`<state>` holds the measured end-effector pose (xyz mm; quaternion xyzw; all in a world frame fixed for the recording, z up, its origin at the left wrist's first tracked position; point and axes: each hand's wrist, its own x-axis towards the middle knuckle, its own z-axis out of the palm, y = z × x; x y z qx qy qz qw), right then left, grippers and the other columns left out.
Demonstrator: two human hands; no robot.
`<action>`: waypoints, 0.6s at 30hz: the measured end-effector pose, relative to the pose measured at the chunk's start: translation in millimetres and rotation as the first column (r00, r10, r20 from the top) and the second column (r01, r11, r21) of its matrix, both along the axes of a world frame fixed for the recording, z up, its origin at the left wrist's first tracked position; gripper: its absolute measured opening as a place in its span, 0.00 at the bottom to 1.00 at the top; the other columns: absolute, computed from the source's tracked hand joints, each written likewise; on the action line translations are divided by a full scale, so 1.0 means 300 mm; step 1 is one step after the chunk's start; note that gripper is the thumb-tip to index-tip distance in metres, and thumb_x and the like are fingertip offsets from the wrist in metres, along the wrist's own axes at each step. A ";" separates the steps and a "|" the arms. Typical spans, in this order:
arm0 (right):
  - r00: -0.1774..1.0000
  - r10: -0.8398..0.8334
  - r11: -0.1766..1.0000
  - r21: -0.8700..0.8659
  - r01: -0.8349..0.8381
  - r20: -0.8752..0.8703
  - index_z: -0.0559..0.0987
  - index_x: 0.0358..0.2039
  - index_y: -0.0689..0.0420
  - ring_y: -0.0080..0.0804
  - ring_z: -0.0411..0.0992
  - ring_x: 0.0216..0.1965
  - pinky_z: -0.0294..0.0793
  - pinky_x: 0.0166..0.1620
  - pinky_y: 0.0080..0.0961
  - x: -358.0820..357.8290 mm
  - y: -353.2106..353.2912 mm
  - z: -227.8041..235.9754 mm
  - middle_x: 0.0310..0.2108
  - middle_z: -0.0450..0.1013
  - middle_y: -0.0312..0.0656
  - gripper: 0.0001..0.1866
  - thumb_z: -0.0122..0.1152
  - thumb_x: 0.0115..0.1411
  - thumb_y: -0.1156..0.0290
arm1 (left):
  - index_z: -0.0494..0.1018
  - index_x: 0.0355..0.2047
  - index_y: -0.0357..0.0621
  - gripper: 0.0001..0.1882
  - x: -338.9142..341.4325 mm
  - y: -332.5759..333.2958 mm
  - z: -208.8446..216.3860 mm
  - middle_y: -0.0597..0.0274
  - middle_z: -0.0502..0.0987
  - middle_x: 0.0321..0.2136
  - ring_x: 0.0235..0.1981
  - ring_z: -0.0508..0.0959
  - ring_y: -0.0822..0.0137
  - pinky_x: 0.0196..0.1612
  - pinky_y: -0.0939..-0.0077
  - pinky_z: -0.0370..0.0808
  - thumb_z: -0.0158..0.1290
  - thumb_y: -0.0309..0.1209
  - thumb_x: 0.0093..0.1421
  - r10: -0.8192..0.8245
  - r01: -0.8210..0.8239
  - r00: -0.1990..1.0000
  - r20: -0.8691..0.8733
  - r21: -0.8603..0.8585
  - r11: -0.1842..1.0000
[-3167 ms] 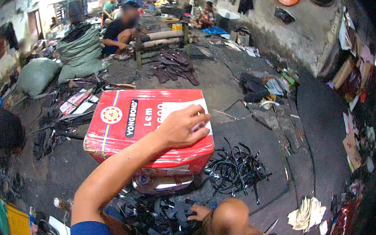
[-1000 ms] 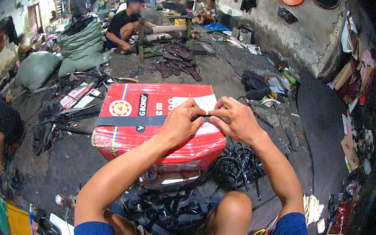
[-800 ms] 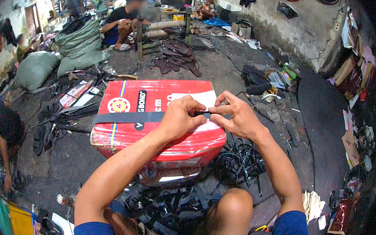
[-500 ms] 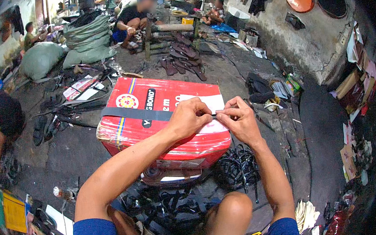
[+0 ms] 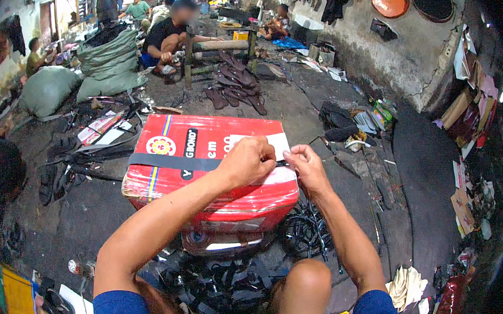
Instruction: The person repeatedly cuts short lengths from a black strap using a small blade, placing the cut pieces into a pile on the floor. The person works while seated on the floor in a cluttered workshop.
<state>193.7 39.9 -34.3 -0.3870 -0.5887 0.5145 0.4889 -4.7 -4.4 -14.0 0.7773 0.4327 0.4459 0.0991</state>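
Note:
A red cardboard box wrapped in shiny clear tape stands in front of my knees. Across its top runs a flat black strap, which passes beneath my left wrist. My left hand rests over the box top, fingers curled closed on the strap near its right end. Close by, at the right edge of the box, my right hand pinches the short dark end of the strap between thumb and bent fingers. A white paper patch on the box lies just beyond both hands. My fingers partly hide the strap's end.
Tangled black straps lie between my legs, with another black bundle right of the box. Dark sole-shaped pieces are piled ahead beside a wooden stand. A person squats behind it; another crouches at left.
The view has shifted slightly, so the box sits a little further left. My right hand's fingers have drawn in and moved slightly from the left hand; the left keeps its place on the box.

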 end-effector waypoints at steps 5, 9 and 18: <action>0.996 0.020 1.000 0.017 -0.021 0.083 0.72 0.30 0.51 0.16 0.61 0.16 0.59 0.18 0.20 0.039 0.008 -0.028 0.19 0.65 0.27 0.15 0.60 0.70 0.56 | 0.82 0.28 0.38 0.06 0.061 0.011 0.005 0.53 0.79 0.26 0.29 0.80 0.56 0.34 0.61 0.75 0.62 0.28 0.54 -0.044 0.048 0.992 0.120 -0.026 0.999; 0.991 0.121 0.984 -0.124 -0.128 -0.058 0.71 0.30 0.49 0.14 0.58 0.14 0.54 0.15 0.18 0.027 -0.040 0.010 0.18 0.63 0.26 0.13 0.59 0.70 0.61 | 0.82 0.28 0.37 0.05 0.058 0.012 -0.033 0.54 0.79 0.27 0.27 0.79 0.60 0.32 0.65 0.75 0.62 0.27 0.55 -0.060 0.050 0.979 0.197 0.053 0.997; 0.807 0.088 0.685 -0.552 -0.475 -0.584 0.71 0.32 0.50 0.16 0.57 0.14 0.56 0.16 0.15 0.083 -0.040 -0.031 0.19 0.62 0.26 0.16 0.56 0.72 0.54 | 0.81 0.27 0.36 0.05 0.107 0.025 -0.018 0.53 0.79 0.25 0.27 0.81 0.58 0.32 0.65 0.76 0.62 0.27 0.54 -0.080 0.073 0.966 0.245 0.036 0.997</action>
